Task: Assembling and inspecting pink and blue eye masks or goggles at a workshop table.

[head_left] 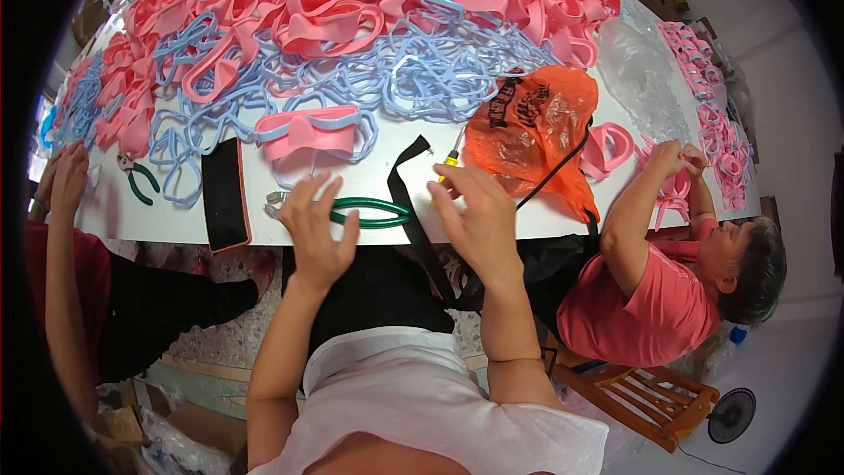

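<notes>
My right hand (479, 220) grips a screwdriver (452, 158) by its yellow and black handle between thumb and fingers, its thin shaft pointing away. My left hand (318, 233) is open, fingers spread, over the jaw end of pliers with green handles (374, 202). I cannot tell whether it touches them. Just beyond lies a pink soft goggle-shaped piece (309, 139) with a light-blue frame (365, 136) around it. A black strap (406, 171) runs between my hands and over the table's edge, across the ends of the plier handles.
Pink goggle-shaped pieces (334, 0) and blue frames (431, 70) are heaped at the back. A phone (226, 195) and smaller pliers (136, 178) lie left. An orange plastic bag (532, 123) sits right. Co-workers' hands (677, 158) are at both sides; a wooden chair (646, 400) stands lower right.
</notes>
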A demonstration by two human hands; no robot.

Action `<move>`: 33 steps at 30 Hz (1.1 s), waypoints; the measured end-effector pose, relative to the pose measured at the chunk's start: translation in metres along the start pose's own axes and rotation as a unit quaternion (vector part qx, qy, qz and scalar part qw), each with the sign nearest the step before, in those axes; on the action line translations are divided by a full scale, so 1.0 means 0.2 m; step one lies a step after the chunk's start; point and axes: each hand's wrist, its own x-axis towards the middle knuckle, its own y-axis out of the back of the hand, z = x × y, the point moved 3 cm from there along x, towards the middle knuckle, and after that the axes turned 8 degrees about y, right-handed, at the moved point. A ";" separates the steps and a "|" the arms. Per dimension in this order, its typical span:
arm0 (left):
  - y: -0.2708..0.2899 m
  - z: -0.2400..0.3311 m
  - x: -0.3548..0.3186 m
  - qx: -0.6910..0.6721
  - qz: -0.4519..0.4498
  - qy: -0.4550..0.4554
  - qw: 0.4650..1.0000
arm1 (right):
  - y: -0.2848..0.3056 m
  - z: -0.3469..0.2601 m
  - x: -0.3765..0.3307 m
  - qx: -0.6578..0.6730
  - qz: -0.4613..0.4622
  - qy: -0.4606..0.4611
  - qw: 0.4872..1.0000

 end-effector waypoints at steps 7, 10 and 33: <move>-0.13 0.08 -0.08 0.000 0.011 -0.086 0.996 | 0.48 0.45 -0.12 -0.309 0.291 -0.070 0.903; -0.14 0.08 -0.07 0.006 0.002 -0.099 0.995 | 0.50 0.58 -0.12 -0.212 0.177 -0.208 0.938; -0.17 0.39 0.32 -0.178 -0.115 -0.099 0.972 | 0.21 0.37 0.02 -0.061 0.025 -0.087 0.994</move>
